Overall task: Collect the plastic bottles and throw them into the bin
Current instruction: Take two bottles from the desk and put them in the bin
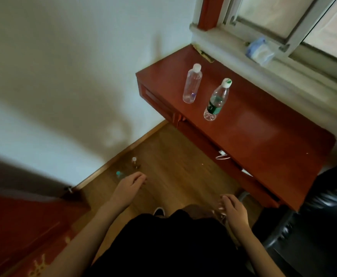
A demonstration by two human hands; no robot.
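Two clear plastic bottles stand upright on the red-brown desk (253,132): one with a white cap (191,84), and one with a green label (216,100) to its right. Two more bottles are on the wooden floor by the wall, one with a teal cap (119,174) and a small one with a white cap (135,163). My left hand (128,188) hovers just beside the teal-capped bottle, fingers loosely apart and holding nothing. My right hand (233,210) is low in front of my body. Its fingers curl around what looks like a faint, blurred clear bottle (218,211).
The desk runs along a window sill, where a blue-and-white packet (260,49) lies. A black chair (323,226) stands at the right, close to my right arm. Red-brown furniture (23,226) fills the lower left. My shoe (159,211) shows on the floor.
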